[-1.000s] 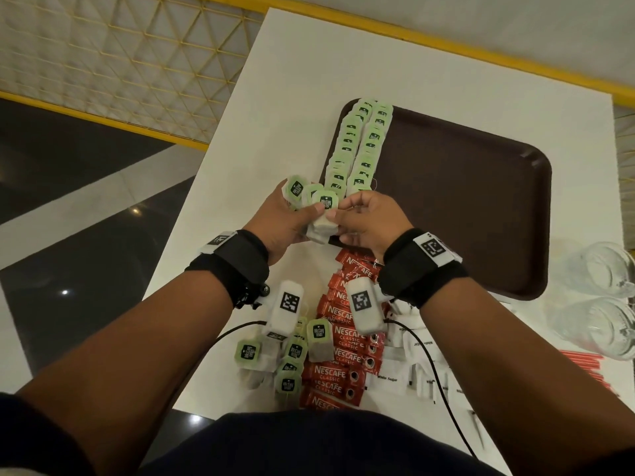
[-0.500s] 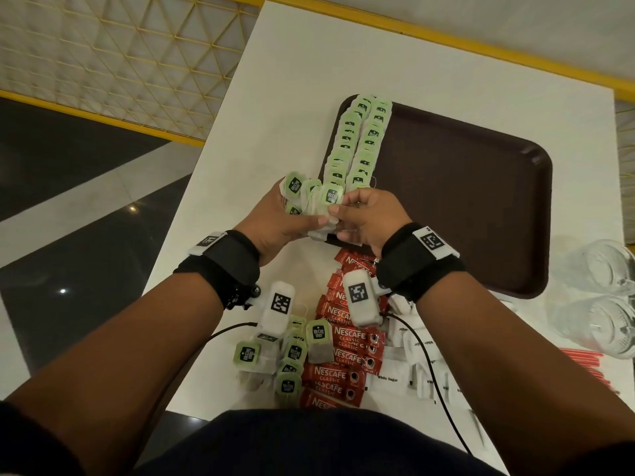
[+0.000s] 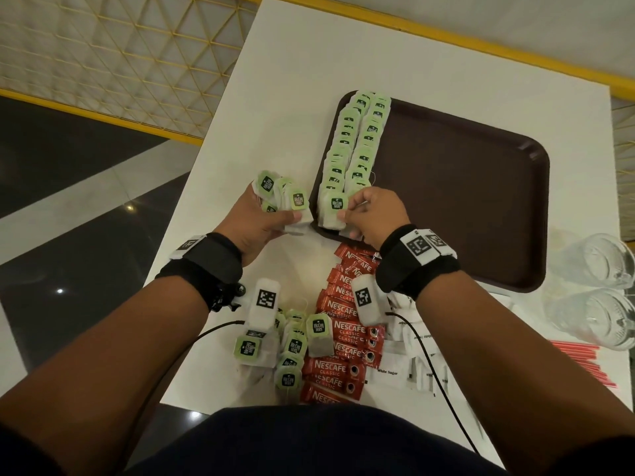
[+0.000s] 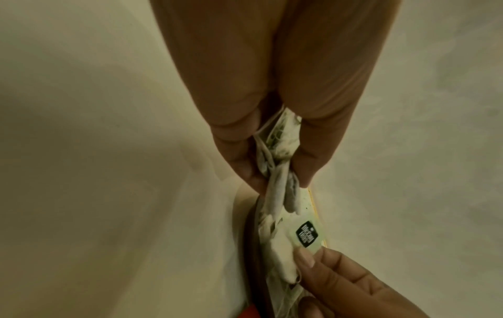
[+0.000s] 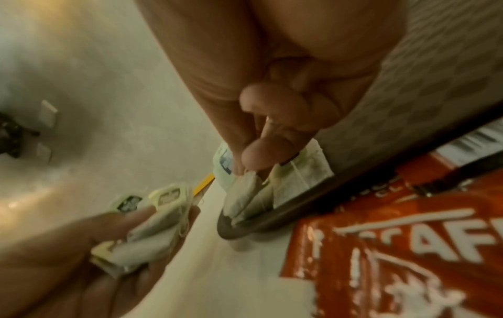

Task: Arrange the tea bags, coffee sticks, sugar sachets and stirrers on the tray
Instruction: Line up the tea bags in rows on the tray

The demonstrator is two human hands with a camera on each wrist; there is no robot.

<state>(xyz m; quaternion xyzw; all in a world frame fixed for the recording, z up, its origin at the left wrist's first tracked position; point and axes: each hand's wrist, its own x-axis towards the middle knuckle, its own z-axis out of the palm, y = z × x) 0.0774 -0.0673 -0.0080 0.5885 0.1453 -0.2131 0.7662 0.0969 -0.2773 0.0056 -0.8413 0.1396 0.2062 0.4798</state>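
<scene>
Tea bags on tray: you have two overlapping rows of tea bags (image 3: 357, 146) laid down the left edge of the brown tray (image 3: 474, 207) — this part looks mostly done.
Right hand: your right hand (image 3: 372, 214) pinches one tea bag (image 3: 335, 209) at the near end of the rows, right at the tray's near rim.
Left hand: your left hand (image 3: 261, 223) grips a small bunch of tea bags (image 3: 285, 201) over the table, just left of the tray.
Still loose: more tea bags (image 3: 292, 348), the red coffee sticks (image 3: 343, 324) and white sugar sachets (image 3: 409, 359) lie on the table near you; red stirrers (image 3: 580, 355) sit far right — none on the tray yet.
Progress: judged well under half.
</scene>
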